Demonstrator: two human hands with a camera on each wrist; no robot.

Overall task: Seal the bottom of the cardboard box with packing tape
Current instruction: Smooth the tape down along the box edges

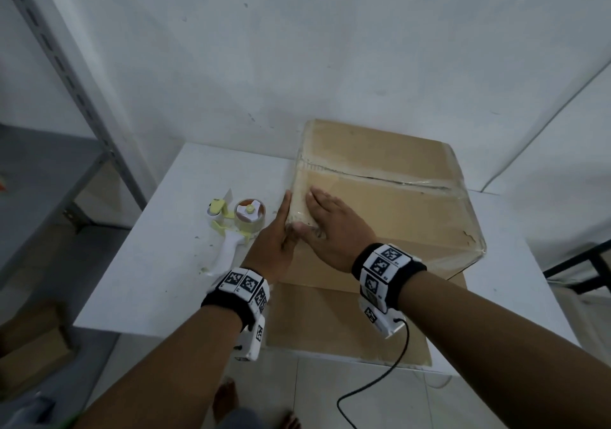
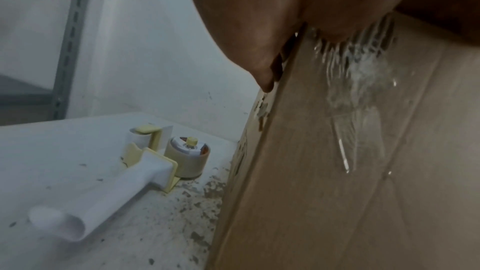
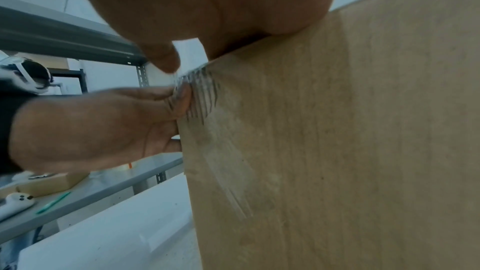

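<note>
Pressing tape down at the box's left corner

The cardboard box sits centre-right on the white table; the right hand lies flat on top, the left hand flat against its side, fingers straight. The glossy clear tape is puckered there; trapped wrinkles could lift. The tape dispenser lies idle to the left.

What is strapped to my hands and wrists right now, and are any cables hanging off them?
Both hands, left hand and right hand, are bare, forearms uncovered. Each wrist wears a black band carrying white blocks printed with black square markers, with a white camera unit slung below. A black cable trails from the right wrist's unit.
</note>
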